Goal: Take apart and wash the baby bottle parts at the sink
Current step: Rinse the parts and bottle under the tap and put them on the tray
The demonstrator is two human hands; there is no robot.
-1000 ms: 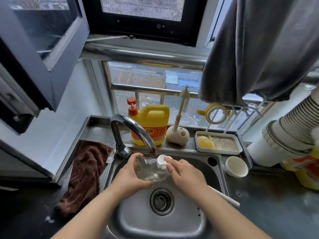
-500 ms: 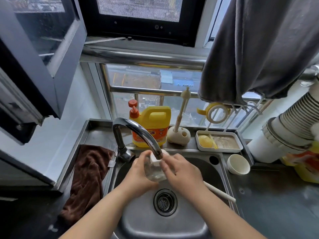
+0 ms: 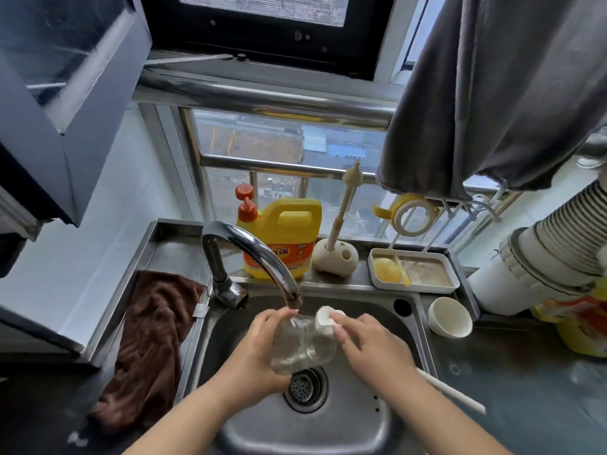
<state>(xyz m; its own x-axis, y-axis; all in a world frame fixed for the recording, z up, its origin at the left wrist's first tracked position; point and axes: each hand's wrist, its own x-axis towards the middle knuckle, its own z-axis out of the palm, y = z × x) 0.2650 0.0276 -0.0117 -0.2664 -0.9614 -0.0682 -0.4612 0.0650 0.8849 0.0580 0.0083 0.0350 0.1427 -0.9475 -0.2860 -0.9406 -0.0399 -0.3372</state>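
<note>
Two bare hands work at centre frame over the stainless steel sink basin [image 3: 354, 431]. Brown crumpled towel [image 3: 154, 339] lies lower left. Left hand [image 3: 254, 351] wraps curled fingers round the clear glass baby bottle [image 3: 300, 343], held tilted beneath the curved chrome faucet [image 3: 253, 254]. Right hand [image 3: 371, 348] pinches the bottle's white round collar [image 3: 323, 320]. White ceramic bowl [image 3: 450, 316] sits right of the basin.

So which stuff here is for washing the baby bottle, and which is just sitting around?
For the job: clear bottle, white collar, left hand, right hand, faucet, sink.

Just sitting: brown towel, white bowl, grey cloth.
</note>
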